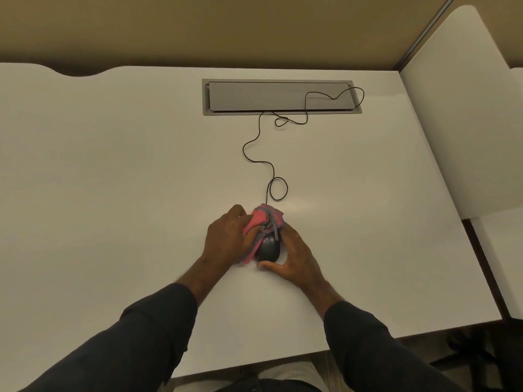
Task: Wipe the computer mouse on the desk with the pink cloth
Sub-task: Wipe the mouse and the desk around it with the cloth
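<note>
Mouse, cloth and both hands at the near middle of the desk

On the white laminate desk (113, 165), the black rounded computer mouse (268, 250) sits between the left hand (226, 239) and the right hand (297, 258); the pink bunched cloth (264, 220) lies over its far end. Behind, the thin black cable (254, 145) winds to the grey rectangular cable hatch (254, 96), set in the desk's far side.

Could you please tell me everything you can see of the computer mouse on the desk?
The computer mouse is black, rounded and smooth, probably plastic, lying on the white desk. Only its rear shows; the pink cloth, held by the left hand, covers its front. The right hand cups its right side. Its thin black cable snakes away to the grey cable hatch.
</note>
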Motion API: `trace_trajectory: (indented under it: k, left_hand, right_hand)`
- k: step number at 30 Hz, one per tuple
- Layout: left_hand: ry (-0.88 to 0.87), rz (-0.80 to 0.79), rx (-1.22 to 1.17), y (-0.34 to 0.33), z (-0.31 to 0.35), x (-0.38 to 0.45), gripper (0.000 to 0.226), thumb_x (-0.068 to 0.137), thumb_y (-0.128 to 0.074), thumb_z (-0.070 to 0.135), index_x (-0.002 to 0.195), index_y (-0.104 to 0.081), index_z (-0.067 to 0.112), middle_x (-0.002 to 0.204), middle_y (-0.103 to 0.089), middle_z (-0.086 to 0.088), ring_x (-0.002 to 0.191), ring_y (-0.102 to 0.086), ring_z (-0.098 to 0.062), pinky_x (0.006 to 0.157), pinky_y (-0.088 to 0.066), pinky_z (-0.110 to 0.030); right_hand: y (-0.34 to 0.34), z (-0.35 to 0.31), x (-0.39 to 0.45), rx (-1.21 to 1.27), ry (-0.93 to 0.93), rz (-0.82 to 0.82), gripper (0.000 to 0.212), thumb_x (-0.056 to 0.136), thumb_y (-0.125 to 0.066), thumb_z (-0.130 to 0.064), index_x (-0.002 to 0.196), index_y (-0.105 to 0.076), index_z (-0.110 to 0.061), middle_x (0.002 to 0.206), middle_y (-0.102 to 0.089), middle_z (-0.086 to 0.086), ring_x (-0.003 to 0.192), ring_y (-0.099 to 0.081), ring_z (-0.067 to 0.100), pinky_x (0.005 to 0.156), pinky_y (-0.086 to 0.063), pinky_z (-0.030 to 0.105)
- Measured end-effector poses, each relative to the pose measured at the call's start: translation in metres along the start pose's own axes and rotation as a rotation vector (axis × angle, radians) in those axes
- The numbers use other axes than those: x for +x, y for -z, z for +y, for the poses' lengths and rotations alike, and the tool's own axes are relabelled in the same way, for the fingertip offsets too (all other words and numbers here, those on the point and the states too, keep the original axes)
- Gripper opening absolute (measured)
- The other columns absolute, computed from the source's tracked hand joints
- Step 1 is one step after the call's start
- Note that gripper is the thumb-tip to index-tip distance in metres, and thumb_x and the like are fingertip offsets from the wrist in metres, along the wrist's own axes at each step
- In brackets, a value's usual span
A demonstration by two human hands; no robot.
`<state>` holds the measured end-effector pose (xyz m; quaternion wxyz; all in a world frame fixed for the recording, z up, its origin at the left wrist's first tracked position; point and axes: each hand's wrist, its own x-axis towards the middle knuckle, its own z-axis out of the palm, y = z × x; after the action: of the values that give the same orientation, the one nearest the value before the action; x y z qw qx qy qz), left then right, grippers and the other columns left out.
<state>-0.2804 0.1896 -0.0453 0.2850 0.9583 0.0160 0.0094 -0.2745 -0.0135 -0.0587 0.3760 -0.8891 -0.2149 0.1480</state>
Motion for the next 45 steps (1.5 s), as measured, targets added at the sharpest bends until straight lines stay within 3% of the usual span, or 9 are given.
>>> trace_trajectory:
  k: [7, 16, 25, 27, 29, 32, 36, 41, 45]
  left_hand:
    - [0.097, -0.005, -0.049, 0.001, -0.001, -0.003, 0.058, 0.088, -0.043, 0.063, 0.1, -0.073, 0.015, 0.085, -0.053, 0.002, 0.066, -0.051, -0.015, 0.059, -0.039, -0.025]
    - [0.092, 0.04, -0.063, -0.004, -0.008, -0.037, 0.048, 0.088, -0.05, 0.058, 0.097, -0.071, 0.016, 0.084, -0.053, 0.003, 0.064, -0.052, -0.014, 0.055, -0.042, -0.026]
    - [-0.091, 0.075, 0.041, -0.009, -0.003, -0.069, 0.047, 0.086, -0.054, 0.058, 0.105, -0.071, 0.018, 0.092, -0.061, 0.0, 0.064, -0.059, -0.017, 0.049, -0.051, -0.031]
    - [-0.131, 0.095, 0.054, -0.009, -0.002, -0.068, 0.045, 0.085, -0.056, 0.056, 0.105, -0.07, 0.018, 0.091, -0.062, -0.001, 0.063, -0.059, -0.019, 0.048, -0.051, -0.031]
    - [-0.154, 0.108, 0.064, -0.007, 0.0, -0.062, 0.045, 0.085, -0.055, 0.056, 0.104, -0.07, 0.018, 0.09, -0.062, -0.002, 0.062, -0.059, -0.02, 0.047, -0.051, -0.031]
    - [-0.163, 0.098, 0.053, -0.003, 0.006, -0.046, 0.046, 0.085, -0.053, 0.058, 0.104, -0.07, 0.019, 0.088, -0.061, -0.003, 0.062, -0.059, -0.021, 0.047, -0.051, -0.033]
    - [-0.107, 0.072, 0.036, -0.001, 0.01, -0.024, 0.049, 0.086, -0.048, 0.062, 0.104, -0.069, 0.022, 0.087, -0.059, -0.002, 0.063, -0.057, -0.019, 0.049, -0.049, -0.032]
    - [-0.032, 0.041, 0.017, -0.002, 0.01, -0.007, 0.055, 0.084, -0.044, 0.064, 0.097, -0.071, 0.017, 0.084, -0.057, -0.002, 0.06, -0.053, -0.019, 0.051, -0.044, -0.029]
    - [0.033, 0.013, -0.016, 0.001, 0.01, -0.001, 0.064, 0.084, -0.037, 0.068, 0.099, -0.072, 0.017, 0.084, -0.056, -0.001, 0.063, -0.053, -0.018, 0.057, -0.042, -0.028]
  right_hand:
    - [0.002, -0.003, -0.001, -0.002, -0.019, 0.009, 0.106, 0.07, -0.079, -0.057, 0.152, -0.021, -0.024, 0.151, -0.029, -0.014, 0.136, -0.021, -0.015, 0.11, -0.02, 0.005]
    - [0.001, -0.003, -0.001, 0.028, -0.051, -0.037, 0.116, 0.07, -0.082, -0.056, 0.156, -0.009, -0.027, 0.16, -0.026, -0.008, 0.144, -0.028, 0.003, 0.114, -0.028, 0.017]
    - [0.0, 0.001, -0.002, 0.043, -0.014, 0.006, 0.114, 0.073, -0.087, -0.039, 0.155, -0.014, -0.012, 0.159, -0.028, 0.005, 0.146, -0.028, 0.012, 0.117, -0.031, 0.033]
    - [0.001, 0.0, -0.002, 0.076, -0.02, -0.023, 0.113, 0.073, -0.084, -0.045, 0.155, -0.014, -0.014, 0.16, -0.027, 0.003, 0.146, -0.027, 0.011, 0.118, -0.03, 0.03]
    - [-0.002, 0.001, 0.001, 0.154, -0.062, -0.059, 0.108, 0.076, -0.069, -0.067, 0.154, -0.014, -0.017, 0.16, -0.025, 0.003, 0.147, -0.026, 0.014, 0.119, -0.026, 0.031]
    - [-0.004, 0.002, 0.008, 0.13, -0.14, -0.101, 0.122, 0.066, -0.049, -0.091, 0.152, -0.016, -0.012, 0.159, -0.026, 0.007, 0.147, -0.027, 0.021, 0.121, -0.022, 0.035]
    - [-0.002, 0.002, 0.001, 0.058, -0.05, -0.02, 0.099, 0.072, -0.079, -0.058, 0.151, -0.027, -0.03, 0.155, -0.024, -0.021, 0.142, -0.027, -0.003, 0.116, -0.025, 0.018]
    - [0.002, -0.003, -0.001, 0.025, -0.042, 0.003, 0.094, 0.07, -0.08, -0.056, 0.145, -0.039, -0.016, 0.146, -0.046, 0.0, 0.133, -0.042, 0.009, 0.11, -0.033, 0.016]
    - [0.004, -0.006, -0.001, 0.019, -0.016, 0.003, 0.091, 0.07, -0.081, -0.054, 0.143, -0.039, -0.019, 0.141, -0.049, -0.002, 0.128, -0.046, 0.008, 0.107, -0.038, 0.018]
